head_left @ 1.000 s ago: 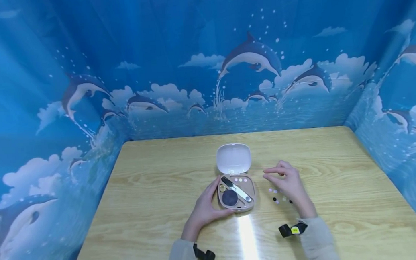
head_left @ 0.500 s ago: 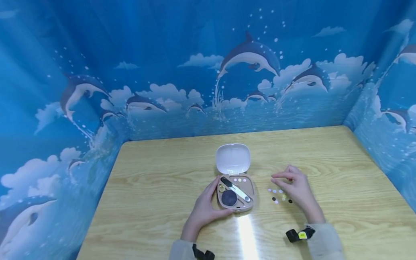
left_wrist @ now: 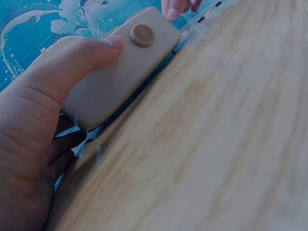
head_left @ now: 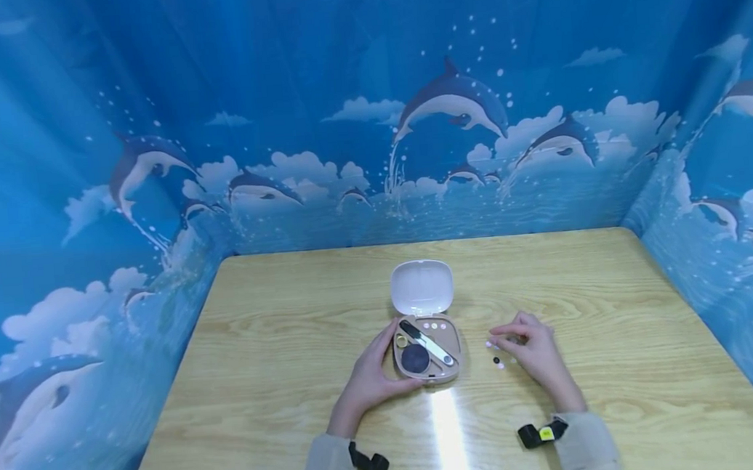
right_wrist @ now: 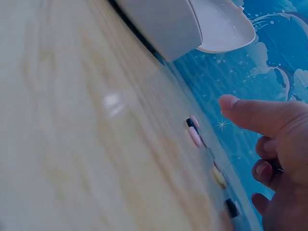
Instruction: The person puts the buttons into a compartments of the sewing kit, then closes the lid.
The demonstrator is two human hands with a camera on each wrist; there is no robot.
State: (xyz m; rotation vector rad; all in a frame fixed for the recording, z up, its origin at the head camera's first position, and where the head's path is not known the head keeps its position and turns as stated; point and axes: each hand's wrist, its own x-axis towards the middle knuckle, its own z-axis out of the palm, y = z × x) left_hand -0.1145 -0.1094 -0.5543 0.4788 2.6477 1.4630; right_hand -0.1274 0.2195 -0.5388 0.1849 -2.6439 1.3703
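An open compact case (head_left: pixel 456 346) with its white lid (head_left: pixel 422 287) raised stands on the table, gripped around its left side by my left hand (head_left: pixel 370 381). In the left wrist view, the thumb (left_wrist: pixel 103 50) presses the case's front near a round clasp (left_wrist: pixel 143 35). Inside lie a slim black-and-white tool (head_left: pixel 431 344), a dark round disc (head_left: pixel 415 358), a gold ring (head_left: pixel 401 341) and a row of small pale buttons (head_left: pixel 435 326). My right hand (head_left: pixel 534 351) is low over loose buttons, thumb and index fingertips close together beside a pale lilac button (head_left: pixel 489 344).
Several loose buttons lie right of the case, among them a black button (head_left: pixel 496 360), a pink button (right_wrist: pixel 194 136) and a yellow button (right_wrist: pixel 219 176). The wooden table (head_left: pixel 278 329) is backed by a blue dolphin curtain (head_left: pixel 314 86).
My right hand has moved from beside the case rightward and then down over the loose buttons, now covering some. My left hand and the case have stayed in place.
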